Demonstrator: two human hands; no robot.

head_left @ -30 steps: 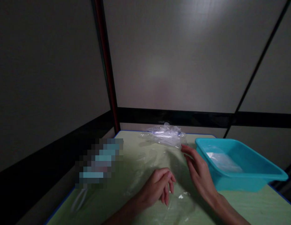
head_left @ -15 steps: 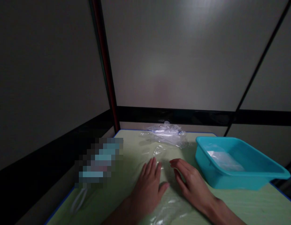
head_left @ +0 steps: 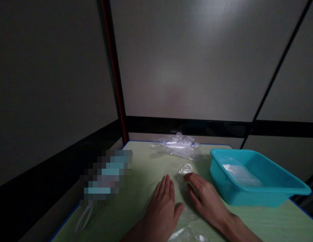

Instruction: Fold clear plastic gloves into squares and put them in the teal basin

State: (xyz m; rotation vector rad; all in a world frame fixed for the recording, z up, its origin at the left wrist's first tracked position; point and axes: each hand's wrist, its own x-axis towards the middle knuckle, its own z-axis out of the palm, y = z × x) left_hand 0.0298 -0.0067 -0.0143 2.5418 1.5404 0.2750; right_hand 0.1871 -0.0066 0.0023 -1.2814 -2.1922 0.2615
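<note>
A thin clear plastic bag (head_left: 186,168) lies on the green table, with more of its crinkled film near the bottom edge of the view. My left hand (head_left: 163,210) rests flat on the film, fingers stretched out and thumb apart. To its right, my right hand (head_left: 205,195) is open with curved fingers, its fingertips by the far part of the bag. Neither hand grips anything that shows.
A turquoise basin (head_left: 257,196) with clear plastic bags (head_left: 241,174) inside stands at the right. Crumpled clear plastic (head_left: 180,145) lies at the table's far edge. A blurred-out object with a white strap (head_left: 83,218) is at the left.
My left hand has shifted slightly right and nearer to me. The bag's shiny far part now shows farther right, beside my right fingertips. The right hand has barely moved.
</note>
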